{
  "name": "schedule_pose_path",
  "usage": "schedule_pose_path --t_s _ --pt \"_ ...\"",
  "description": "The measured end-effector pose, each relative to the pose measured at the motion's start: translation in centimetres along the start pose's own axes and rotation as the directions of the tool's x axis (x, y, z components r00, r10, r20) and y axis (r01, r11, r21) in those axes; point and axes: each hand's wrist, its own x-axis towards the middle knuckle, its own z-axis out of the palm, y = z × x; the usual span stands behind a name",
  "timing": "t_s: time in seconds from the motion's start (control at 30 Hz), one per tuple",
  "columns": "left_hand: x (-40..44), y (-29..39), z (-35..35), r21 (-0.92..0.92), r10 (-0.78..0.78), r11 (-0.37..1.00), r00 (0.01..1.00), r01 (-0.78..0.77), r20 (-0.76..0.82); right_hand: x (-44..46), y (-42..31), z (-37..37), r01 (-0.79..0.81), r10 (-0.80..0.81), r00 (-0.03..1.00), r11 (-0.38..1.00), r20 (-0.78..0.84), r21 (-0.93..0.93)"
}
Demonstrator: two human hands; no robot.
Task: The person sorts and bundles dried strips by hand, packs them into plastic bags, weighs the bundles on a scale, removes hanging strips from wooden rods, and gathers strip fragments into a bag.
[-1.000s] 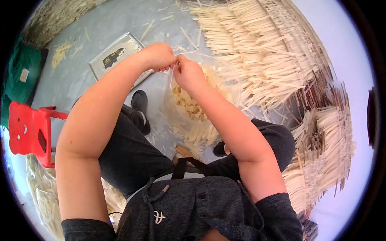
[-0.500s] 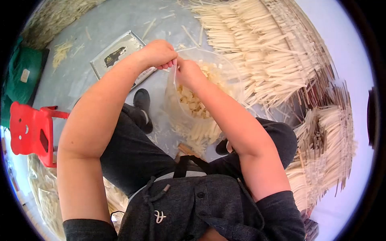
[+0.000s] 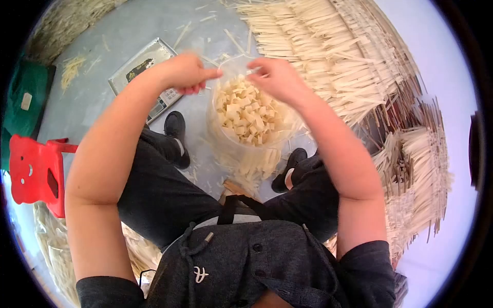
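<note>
Between my feet stands a clear plastic bag [image 3: 213,120], its mouth spread, with many pale flat square pieces [image 3: 249,115] inside. My left hand [image 3: 187,73] is at the left of the bag's rim. Its index finger points toward the rim and the other fingers curl loosely; motion blurs it a little. Over the far right of the mouth is my right hand [image 3: 277,77], fingers bent and apart from the thumb, with nothing seen between them. Whether either hand touches the plastic is hard to make out.
A digital scale [image 3: 123,77] lies on the floor beyond my left forearm. Long pale strips [image 3: 318,66] are heaped along the right side. A red plastic stool [image 3: 36,174] stands at left, near a green covered bundle [image 3: 25,102]. Loose strips [image 3: 72,72] litter the floor.
My hands were together at the bag's left rim, fingers pinched. They have parted, the right one moving right and the left one slightly left. The bag's mouth and contents show more fully.
</note>
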Motion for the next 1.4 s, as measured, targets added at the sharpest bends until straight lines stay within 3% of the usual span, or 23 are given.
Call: schedule_pose_path --t_s 0.1,0.17,0.23,0.33,0.37,0.43,0.5,0.57,0.6,0.67,0.7,0.77,0.8,0.83,0.9,1.0,1.03,1.1,1.17,1.2,1.23,1.3,1.4 --pt "-1.6 0.3 1.6 0.086 -0.057 0.995 0.98 0.041 0.19 -1.5 3.2 -2.9 -0.105 0.11 0.991 0.992 -0.07 0.069" --pt "-2.2 0.6 2.6 0.083 -0.064 0.996 0.968 0.045 0.243 -3.4 3.0 -3.5 -0.249 0.281 0.96 0.829 0.012 0.5" --pt "-1.9 0.2 3.4 0.08 -0.08 0.995 0.952 0.059 0.296 -4.0 2.9 -2.7 -0.253 0.245 0.966 0.812 0.087 0.526" --pt "-1.4 -1.3 3.6 0.023 -0.037 0.999 0.954 0.031 0.298 -3.3 5.3 -0.9 0.086 -0.086 0.996 0.996 0.011 -0.015" --pt "-1.3 -1.6 3.6 -0.012 -0.034 0.999 0.955 0.04 0.293 -3.2 4.8 -1.4 0.085 -0.085 0.996 0.996 0.01 -0.015" --pt "-1.4 -1.9 3.6 -0.045 -0.034 0.998 0.956 0.049 0.291 -3.5 3.3 -3.0 -0.245 0.283 0.959 0.857 -0.015 0.453" --pt "-1.6 -1.8 3.5 -0.016 -0.034 0.999 0.955 0.041 0.295 -3.9 3.5 -3.5 -0.218 0.283 0.955 0.872 -0.091 0.438" --pt "-1.6 -1.8 3.6 -0.015 -0.065 0.997 0.948 0.074 0.313 -4.4 4.6 -4.4 -0.14 0.091 0.925 0.984 -0.369 -0.107" --pt "-1.6 -1.9 3.7 -0.021 -0.097 0.994 0.941 0.11 0.325 -4.9 5.7 -4.1 -0.144 0.096 0.922 0.984 -0.375 -0.103" --pt "-1.8 -2.0 4.8 -0.081 -0.073 0.991 0.938 0.107 0.339 -5.6 7.4 -3.3 -0.322 0.221 0.945 0.757 -0.24 -0.569" --pt "-1.7 -2.1 5.1 -0.147 -0.049 0.983 0.934 0.107 0.354 -5.5 7.3 -3.5 -0.328 0.221 0.942 0.756 -0.252 -0.566" --pt "-1.4 -1.6 4.6 -0.315 0.068 0.949 0.952 0.03 0.297 -4.7 6.3 -3.5 -0.245 0.253 0.956 0.967 0.151 -0.07" --pt "-1.4 -1.0 3.7 -0.417 0.09 0.909 0.984 -0.017 0.156 -4.1 5.3 -3.5 -0.026 0.021 0.999 0.981 -0.026 -0.192" --pt "-1.5 -0.6 2.8 -0.505 0.093 0.86 0.996 -0.074 0.012 -3.7 4.3 -4.1 -0.027 0.022 0.999 0.982 -0.029 -0.187" --pt "-2.2 0.1 1.0 -0.663 0.149 0.726 0.982 -0.186 -0.113 -4.4 0.8 -5.7 -0.14 0.211 0.962 0.925 -0.172 0.354" --pt "-2.1 0.3 0.5 -0.595 0.156 0.778 0.98 -0.201 -0.127 -4.0 1.5 -6.7 0.052 0.099 0.964 0.841 -0.248 0.539" --pt "-1.4 -0.1 1.0 -0.517 0.144 0.831 0.978 -0.204 -0.154 -3.6 2.8 -5.6 0.052 0.103 0.962 0.839 -0.253 0.541" --pt "-0.2 -0.7 1.9 -0.512 0.079 0.851 0.992 -0.117 -0.096 -2.8 6.0 -1.8 -0.253 0.275 0.961 0.913 -0.024 0.321" --pt "1.5 -1.5 1.9 -0.568 -0.168 0.819 0.981 0.081 -0.101 -2.6 5.7 -1.3 -0.172 0.197 0.975 0.961 -0.099 0.218" --pt "2.0 -1.7 1.4 -0.721 -0.144 0.692 0.985 0.033 -0.092 -2.4 5.2 -1.3 -0.085 0.098 0.983 0.992 -0.155 0.09" --pt "2.3 -2.1 0.9 -0.718 -0.147 0.695 0.985 0.037 -0.091 -2.2 5.0 -1.7 -0.085 0.099 0.983 0.992 -0.155 0.096" --pt "-1.1 1.2 -0.5 -0.672 0.072 0.705 0.966 -0.226 -0.25 -3.9 1.5 -4.6 -0.005 0.096 0.969 0.929 -0.226 0.371" --pt "-2.2 2.0 -2.4 -0.585 0.106 0.741 0.918 -0.329 -0.382 -4.7 0.0 -6.4 0.132 0.01 0.967 0.837 -0.255 0.532"
